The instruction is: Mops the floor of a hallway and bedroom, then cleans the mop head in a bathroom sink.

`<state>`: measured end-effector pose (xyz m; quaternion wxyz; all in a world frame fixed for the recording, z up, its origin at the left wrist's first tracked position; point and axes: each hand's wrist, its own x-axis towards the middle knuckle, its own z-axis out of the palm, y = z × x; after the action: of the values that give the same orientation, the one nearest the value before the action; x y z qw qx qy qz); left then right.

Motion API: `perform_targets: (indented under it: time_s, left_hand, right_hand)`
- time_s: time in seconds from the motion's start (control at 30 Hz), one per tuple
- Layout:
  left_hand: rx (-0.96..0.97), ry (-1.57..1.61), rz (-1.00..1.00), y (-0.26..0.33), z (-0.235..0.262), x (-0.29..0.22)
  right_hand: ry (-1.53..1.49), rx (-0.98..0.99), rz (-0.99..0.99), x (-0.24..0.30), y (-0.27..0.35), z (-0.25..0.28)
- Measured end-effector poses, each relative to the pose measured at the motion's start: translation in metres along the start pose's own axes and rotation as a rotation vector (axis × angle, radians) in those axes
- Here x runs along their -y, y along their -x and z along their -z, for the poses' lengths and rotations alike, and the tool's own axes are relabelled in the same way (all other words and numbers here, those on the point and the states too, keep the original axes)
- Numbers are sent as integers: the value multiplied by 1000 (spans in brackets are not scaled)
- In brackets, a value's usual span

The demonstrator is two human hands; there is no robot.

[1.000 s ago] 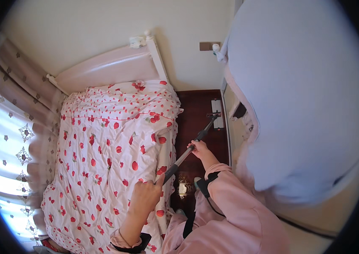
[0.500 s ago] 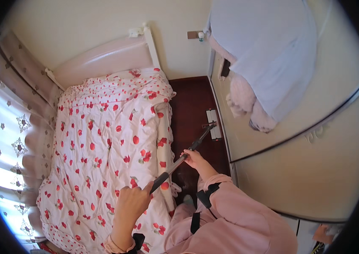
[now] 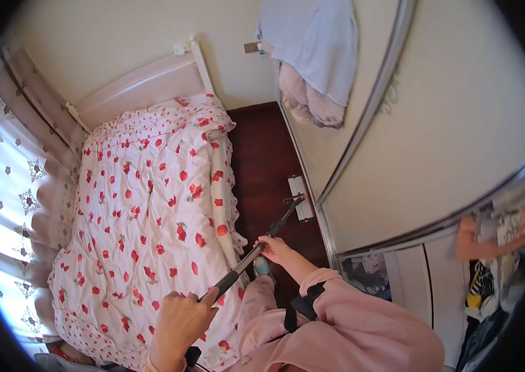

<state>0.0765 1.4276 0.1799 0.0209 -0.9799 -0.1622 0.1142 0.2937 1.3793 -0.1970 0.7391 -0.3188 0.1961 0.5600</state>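
A flat mop [image 3: 250, 258] slants across the view, its dark and silver handle running from lower left to upper right. My left hand [image 3: 182, 317] is closed around the grip at the top end of the handle, over the bed's side. Farther down the shaft, my right hand [image 3: 272, 249] wraps around it with bent fingers. The narrow pale mop head [image 3: 300, 199] lies flat on the dark red-brown floor [image 3: 261, 155], close beside the wardrobe's bottom rail. My foot in a light shoe [image 3: 262, 268] stands on the floor below the right hand.
The bed [image 3: 151, 204] with a strawberry-print cover borders the floor strip on the left. Along the right run sliding wardrobe doors [image 3: 436, 136]. Blue-grey and pink cloths [image 3: 318, 56] hang there. Lower right, open compartments hold clothes [image 3: 368, 276]. A patterned curtain [image 3: 14, 180] hangs far left.
My view has shifted back and to the right, showing more of the wardrobe's open compartments and my foot. The mop head sits nearer to me along the wardrobe rail. Both hands keep their hold.
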Motion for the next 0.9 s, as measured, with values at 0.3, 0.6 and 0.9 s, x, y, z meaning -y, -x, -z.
perform_targets:
  time_s: [0.3,0.6,0.9]
  left_hand:
    - [28,-17,-38,141,18,-139]
    - [48,-33,-56,265,11,-214]
    - [15,-98,-18,420,-34,-279]
  right_hand:
    - [-59,68,27,-68,160,88]
    - [-59,34,24,-144,277,150]
    - [-52,32,26,-253,382,221]
